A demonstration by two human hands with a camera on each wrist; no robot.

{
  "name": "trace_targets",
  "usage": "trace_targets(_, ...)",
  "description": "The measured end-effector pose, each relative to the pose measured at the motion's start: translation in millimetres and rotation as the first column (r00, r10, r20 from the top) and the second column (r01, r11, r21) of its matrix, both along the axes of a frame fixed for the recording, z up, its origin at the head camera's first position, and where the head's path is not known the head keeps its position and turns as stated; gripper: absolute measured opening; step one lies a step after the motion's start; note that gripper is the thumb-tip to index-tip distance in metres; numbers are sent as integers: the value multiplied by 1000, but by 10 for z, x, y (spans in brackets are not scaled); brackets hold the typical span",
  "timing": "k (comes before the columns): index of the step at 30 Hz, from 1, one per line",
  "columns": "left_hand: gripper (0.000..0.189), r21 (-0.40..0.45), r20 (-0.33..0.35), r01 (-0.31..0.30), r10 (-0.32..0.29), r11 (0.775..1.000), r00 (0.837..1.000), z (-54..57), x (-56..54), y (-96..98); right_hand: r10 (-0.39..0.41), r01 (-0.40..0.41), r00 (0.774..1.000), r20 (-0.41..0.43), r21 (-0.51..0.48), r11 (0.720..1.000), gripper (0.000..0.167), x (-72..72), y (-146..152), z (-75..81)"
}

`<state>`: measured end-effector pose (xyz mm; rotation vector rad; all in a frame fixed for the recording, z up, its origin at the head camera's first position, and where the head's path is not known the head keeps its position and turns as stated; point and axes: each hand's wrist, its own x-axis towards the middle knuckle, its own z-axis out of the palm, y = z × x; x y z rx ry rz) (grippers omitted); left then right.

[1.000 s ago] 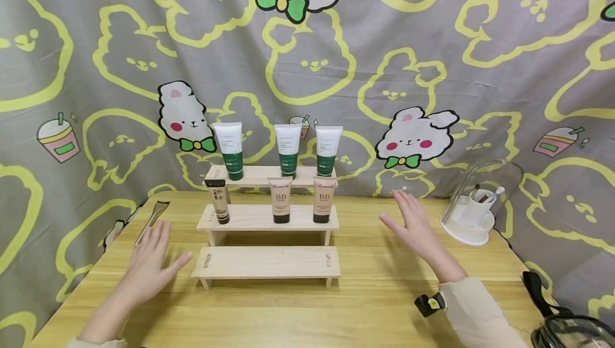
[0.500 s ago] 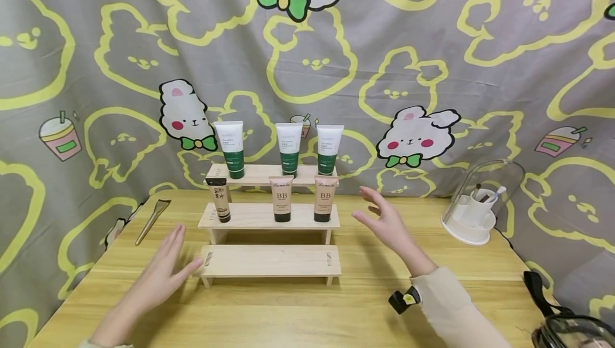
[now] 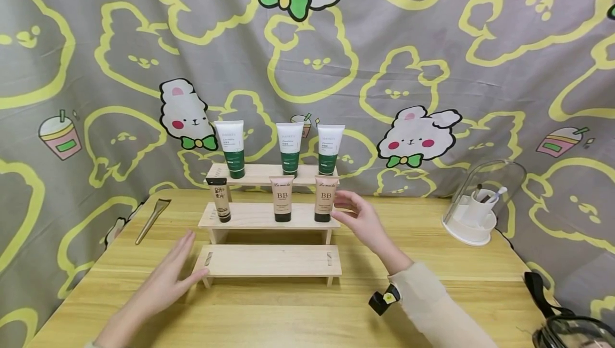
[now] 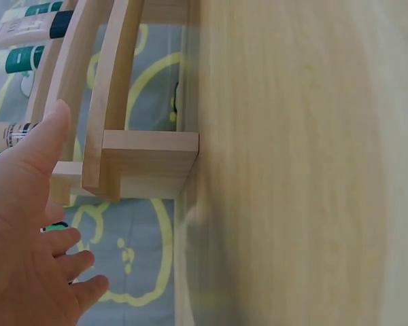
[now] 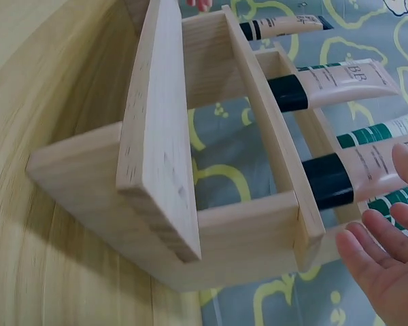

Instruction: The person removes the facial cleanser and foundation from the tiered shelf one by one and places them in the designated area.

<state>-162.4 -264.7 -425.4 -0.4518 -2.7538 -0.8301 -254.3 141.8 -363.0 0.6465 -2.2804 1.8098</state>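
My right hand point(image 3: 361, 224), fingers slightly bent, is at the right side of a beige BB cream tube point(image 3: 324, 197) on the middle step of a light wooden tiered stand point(image 3: 274, 260). In the right wrist view, thumb and fingers lie on either side of that tube without closing on it. Another BB cream tube point(image 3: 282, 198) and a gold-brown tube point(image 3: 220, 201) with a black end share the step. My left hand point(image 3: 160, 278) is spread beside the bottom step's left end; whether its thumb touches the wood I cannot tell. White-and-green tubes point(image 3: 290, 150) stand on the top step.
A flat brush point(image 3: 151, 222) lies on the wooden table point(image 3: 269, 316) at the left. At the back right stands a white holder point(image 3: 473, 217) with brushes under a clear dome. A black strap and a clear-sided item point(image 3: 574, 332) are at the lower right. A patterned curtain hangs behind.
My right hand has moved left from beside the stand to the right BB cream tube. My left hand has shifted slightly right and down, toward the bottom step. The tubes have stayed in place.
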Motion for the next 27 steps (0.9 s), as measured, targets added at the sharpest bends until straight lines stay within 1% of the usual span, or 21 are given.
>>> trace_targets(5,85,-8,-1,11,-11,1000,1000,-16,-12,17,-20,21,1000,21,-34,999,40,-30,-66,-13)
trace_targets(8,84,-18,-15,19,-20,1000,1000,-20,-17,27,-31,33,999,40,-45,998,38,-20,-99,11)
trace_targets(15,77,-36,-65,39,-42,999,997,-28,2,53,-76,76,996,35,11,997,29,168,-203,242)
trace_targets(16,76,-35,-68,40,-43,999,997,-29,7,57,-82,81,996,43,11,997,28,174,-211,255)
trace_targets(22,71,-59,-102,43,-49,997,994,-34,14,56,-93,93,995,45,11,996,24,187,-227,281)
trace_targets(26,64,-83,-129,52,-62,995,990,-41,11,40,-96,95,995,42,10,995,22,169,-220,263)
trace_targets(27,63,-86,-135,55,-66,995,989,-40,12,36,-95,94,995,36,8,995,22,136,-209,223)
